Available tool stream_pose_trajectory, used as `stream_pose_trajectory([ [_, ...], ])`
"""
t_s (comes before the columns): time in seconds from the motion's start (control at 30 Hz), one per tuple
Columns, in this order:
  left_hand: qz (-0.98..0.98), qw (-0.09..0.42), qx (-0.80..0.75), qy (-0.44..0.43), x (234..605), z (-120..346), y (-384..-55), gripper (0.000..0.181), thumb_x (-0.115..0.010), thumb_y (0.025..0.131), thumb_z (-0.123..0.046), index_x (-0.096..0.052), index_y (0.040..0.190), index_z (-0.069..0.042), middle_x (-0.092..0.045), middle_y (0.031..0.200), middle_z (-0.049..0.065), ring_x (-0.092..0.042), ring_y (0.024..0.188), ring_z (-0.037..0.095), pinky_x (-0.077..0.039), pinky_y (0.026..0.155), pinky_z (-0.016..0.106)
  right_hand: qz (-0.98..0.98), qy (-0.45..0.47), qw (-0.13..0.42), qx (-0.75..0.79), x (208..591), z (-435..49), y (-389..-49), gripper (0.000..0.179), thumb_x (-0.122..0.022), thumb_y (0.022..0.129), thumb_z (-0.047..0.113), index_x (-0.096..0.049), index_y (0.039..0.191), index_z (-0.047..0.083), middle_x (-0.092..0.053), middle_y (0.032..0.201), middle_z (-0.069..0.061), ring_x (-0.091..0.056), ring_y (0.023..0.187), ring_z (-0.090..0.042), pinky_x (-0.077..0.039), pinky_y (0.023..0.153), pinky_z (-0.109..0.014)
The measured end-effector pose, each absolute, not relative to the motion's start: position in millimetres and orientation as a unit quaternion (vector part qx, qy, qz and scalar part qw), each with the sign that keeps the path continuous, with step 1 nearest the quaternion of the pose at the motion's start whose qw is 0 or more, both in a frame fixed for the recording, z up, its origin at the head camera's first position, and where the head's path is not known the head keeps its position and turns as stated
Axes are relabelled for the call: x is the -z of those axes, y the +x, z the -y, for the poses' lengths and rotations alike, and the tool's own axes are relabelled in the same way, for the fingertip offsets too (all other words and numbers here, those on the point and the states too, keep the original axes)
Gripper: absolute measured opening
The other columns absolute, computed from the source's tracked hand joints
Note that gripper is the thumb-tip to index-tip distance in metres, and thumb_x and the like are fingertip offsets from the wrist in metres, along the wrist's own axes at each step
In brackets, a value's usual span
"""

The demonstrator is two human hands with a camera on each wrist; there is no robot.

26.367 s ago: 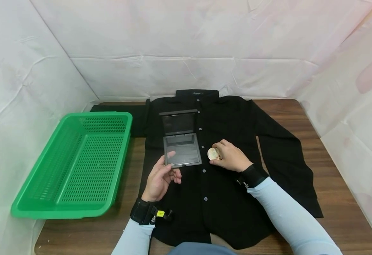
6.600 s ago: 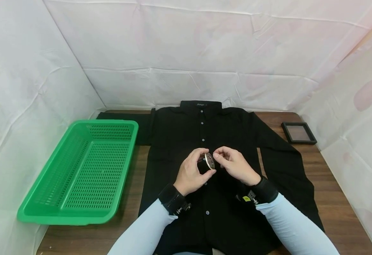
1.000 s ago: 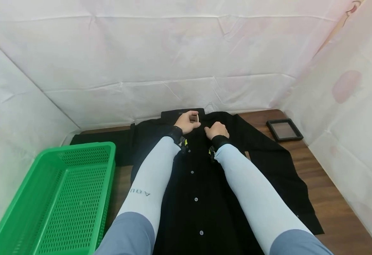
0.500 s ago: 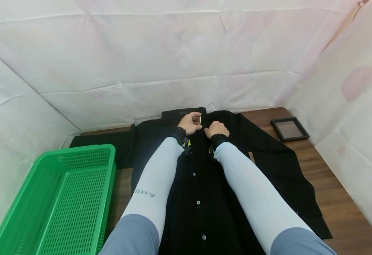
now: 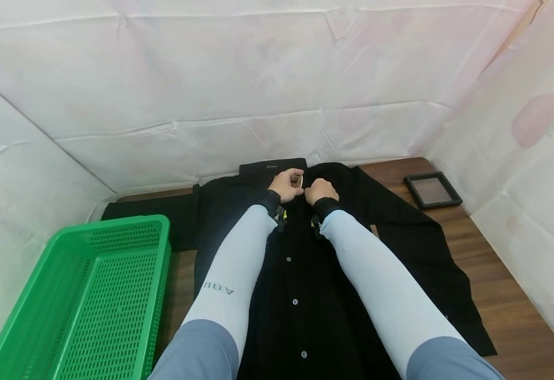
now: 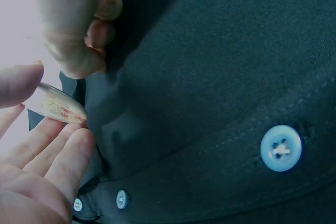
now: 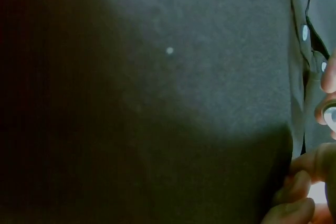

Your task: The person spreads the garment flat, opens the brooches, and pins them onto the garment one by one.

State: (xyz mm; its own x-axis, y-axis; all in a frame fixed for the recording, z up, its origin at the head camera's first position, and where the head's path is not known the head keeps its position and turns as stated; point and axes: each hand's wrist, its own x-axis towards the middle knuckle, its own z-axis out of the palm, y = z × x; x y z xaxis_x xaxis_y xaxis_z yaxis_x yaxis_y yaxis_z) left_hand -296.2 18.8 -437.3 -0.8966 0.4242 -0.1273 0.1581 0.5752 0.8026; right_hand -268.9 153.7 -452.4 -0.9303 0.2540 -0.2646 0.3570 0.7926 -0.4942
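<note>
Near the collar of a black button-up shirt [image 5: 324, 295] laid flat, my left hand [image 5: 286, 184] pinches a small round badge [image 6: 58, 104] between thumb and fingers. Its pale curved rim with red print shows in the left wrist view; its back is hidden there. Close on the right, my right hand [image 5: 321, 191] has curled fingers and pinches the shirt's fabric by the button placket. In the right wrist view its fingers [image 7: 294, 195] lie at the cloth's edge. The badge stands on edge, very near the fabric; whether they touch I cannot tell.
A green perforated basket [image 5: 162, 253] stands at the left, partly over the shirt's sleeve side. On the brown wooden table [image 5: 486, 258], a black-framed display case [image 5: 432, 190] lies at the back right. White sheeting [image 5: 257, 63] closes off the back and sides.
Over the last second the left hand and badge move slightly right, closer to the right hand. Earlier, the display case was opened in the left hand; it now lies shut at the back right.
</note>
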Motion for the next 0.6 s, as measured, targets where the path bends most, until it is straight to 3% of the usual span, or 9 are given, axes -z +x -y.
stream_pose_trajectory([
  [0.33,-0.881,0.145,-0.423,0.156,442.4,-13.9,-294.7,0.053,-0.067,0.09,-0.007,-0.048,0.139,-0.013,-0.058,0.128,0.007,-0.058,0.111,0.021,-0.048,0.092,0.033,-0.95,0.152,0.036,0.269,455.8,-145.1,-265.3,0.029,-0.05,0.097,0.027,-0.066,0.089,0.003,-0.066,0.096,-0.017,-0.061,0.077,-0.031,-0.049,0.064,-0.04],
  [0.47,-0.881,0.144,-0.421,0.158,445.5,-16.3,-293.1,0.053,-0.067,0.09,-0.007,-0.049,0.139,-0.013,-0.057,0.129,0.007,-0.058,0.111,0.021,-0.048,0.092,0.033,-0.948,0.159,0.028,0.273,459.6,-143.7,-266.6,0.026,-0.053,0.097,0.021,-0.066,0.099,-0.001,-0.066,0.102,-0.019,-0.064,0.084,-0.033,-0.052,0.07,-0.041],
  [0.6,-0.886,0.144,-0.407,0.168,450.4,-19.6,-293.1,0.052,-0.067,0.09,-0.009,-0.049,0.139,-0.014,-0.057,0.129,0.006,-0.057,0.112,0.021,-0.047,0.092,0.033,-0.936,0.18,0.026,0.302,457.3,-146.0,-262.5,0.035,-0.056,0.095,0.019,-0.055,0.118,-0.007,-0.062,0.107,-0.024,-0.063,0.092,-0.036,-0.053,0.078,-0.042],
])
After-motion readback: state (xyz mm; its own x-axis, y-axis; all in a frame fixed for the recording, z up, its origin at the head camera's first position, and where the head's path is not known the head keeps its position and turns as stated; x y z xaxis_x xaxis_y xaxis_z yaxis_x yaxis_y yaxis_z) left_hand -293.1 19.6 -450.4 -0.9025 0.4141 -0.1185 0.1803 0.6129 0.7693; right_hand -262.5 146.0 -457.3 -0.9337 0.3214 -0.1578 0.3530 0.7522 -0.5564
